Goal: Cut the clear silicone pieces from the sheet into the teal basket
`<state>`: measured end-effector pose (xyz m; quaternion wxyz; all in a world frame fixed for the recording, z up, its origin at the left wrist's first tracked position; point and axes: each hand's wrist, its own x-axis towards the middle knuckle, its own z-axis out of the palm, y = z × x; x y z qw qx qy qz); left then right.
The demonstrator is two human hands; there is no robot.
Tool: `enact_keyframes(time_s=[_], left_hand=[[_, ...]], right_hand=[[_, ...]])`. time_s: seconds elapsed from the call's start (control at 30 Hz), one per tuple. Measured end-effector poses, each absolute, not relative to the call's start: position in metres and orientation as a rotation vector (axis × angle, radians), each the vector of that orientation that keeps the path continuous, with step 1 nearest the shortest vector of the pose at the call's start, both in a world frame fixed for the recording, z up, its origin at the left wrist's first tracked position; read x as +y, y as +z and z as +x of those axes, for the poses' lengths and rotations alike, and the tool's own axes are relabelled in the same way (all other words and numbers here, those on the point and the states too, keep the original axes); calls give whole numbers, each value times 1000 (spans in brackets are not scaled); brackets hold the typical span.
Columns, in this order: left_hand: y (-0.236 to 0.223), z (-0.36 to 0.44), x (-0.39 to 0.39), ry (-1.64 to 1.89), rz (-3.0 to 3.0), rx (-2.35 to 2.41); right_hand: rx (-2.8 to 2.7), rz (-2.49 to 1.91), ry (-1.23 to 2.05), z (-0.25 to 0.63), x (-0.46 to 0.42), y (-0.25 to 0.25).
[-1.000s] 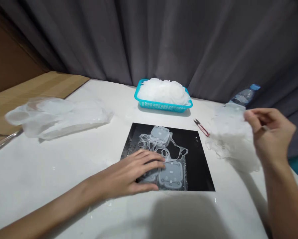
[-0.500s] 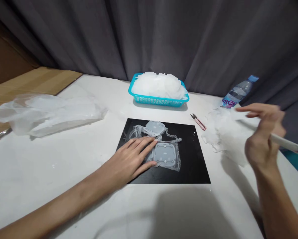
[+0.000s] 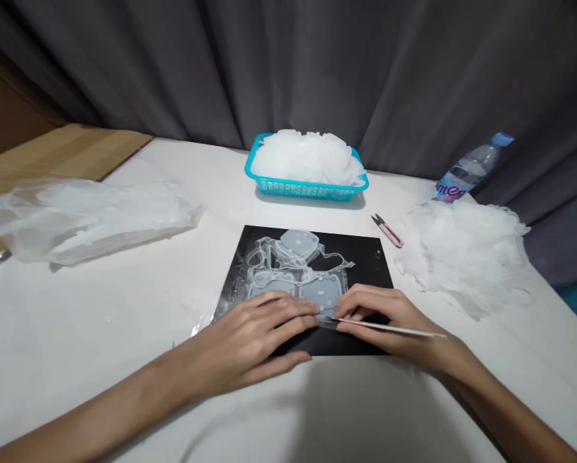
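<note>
On a black mat (image 3: 365, 257) lies a translucent, rubbery-looking moulded sheet with rounded square panels (image 3: 300, 244) and thin strips of edging. My left hand (image 3: 269, 328) rests flat with fingers extended over its near part, hiding some of it. Close to its fingertips, my right hand (image 3: 384, 315) is closed round a slim white-handled tool (image 3: 394, 329). The tool's tip points toward the right-hand panel (image 3: 323, 292); its exact kind is too small to make out.
A blue basket (image 3: 312, 190) heaped with white translucent pieces stands at the back. Pink-handled thread snips (image 3: 388, 231) lie beside a pile of white scraps (image 3: 462, 257). Behind the pile is a water bottle (image 3: 471, 167). At left are a plastic bag (image 3: 95, 218) and cardboard (image 3: 66, 151).
My right hand has come down from the right, over the scraps, to the mat with the tool. My left hand has shifted slightly nearer to me, uncovering more of the sheet.
</note>
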<state>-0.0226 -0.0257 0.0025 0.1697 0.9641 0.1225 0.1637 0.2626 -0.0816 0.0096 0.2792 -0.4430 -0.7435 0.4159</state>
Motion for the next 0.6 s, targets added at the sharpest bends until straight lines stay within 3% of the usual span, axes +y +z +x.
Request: enact_keyframes(time_s=[0.6], left_hand=[[7, -21, -30, 294, 2729, 471]], right_hand=[[-2289, -1003, 826, 260, -84, 7]])
